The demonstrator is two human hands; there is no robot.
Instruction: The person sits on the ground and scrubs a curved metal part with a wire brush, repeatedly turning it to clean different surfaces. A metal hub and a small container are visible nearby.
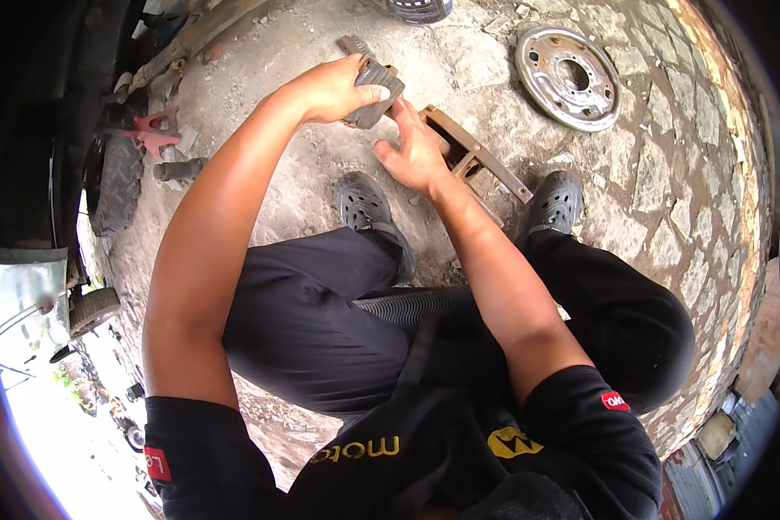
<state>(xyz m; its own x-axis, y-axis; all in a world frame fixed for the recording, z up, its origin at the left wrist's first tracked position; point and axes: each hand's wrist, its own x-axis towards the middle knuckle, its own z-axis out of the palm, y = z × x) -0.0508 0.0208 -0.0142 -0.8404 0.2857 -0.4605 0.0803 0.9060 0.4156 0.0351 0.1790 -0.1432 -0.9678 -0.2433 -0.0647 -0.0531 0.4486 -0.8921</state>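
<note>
Clamping ridged grey block [377, 101] in left hand [331, 88], with right hand [414, 149] half-open alongside.
Cannot see block's palm-side face; note cut-off bucket [421, 9] on stone-paved ground [654, 173].

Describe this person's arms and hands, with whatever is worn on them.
The left hand and right hand are bare, with no gloves and no watch or bracelet visible. The left sleeve and right sleeve are short and black, each bearing a small red patch with white lettering. Below the sleeves, both arms are uncovered.
</note>
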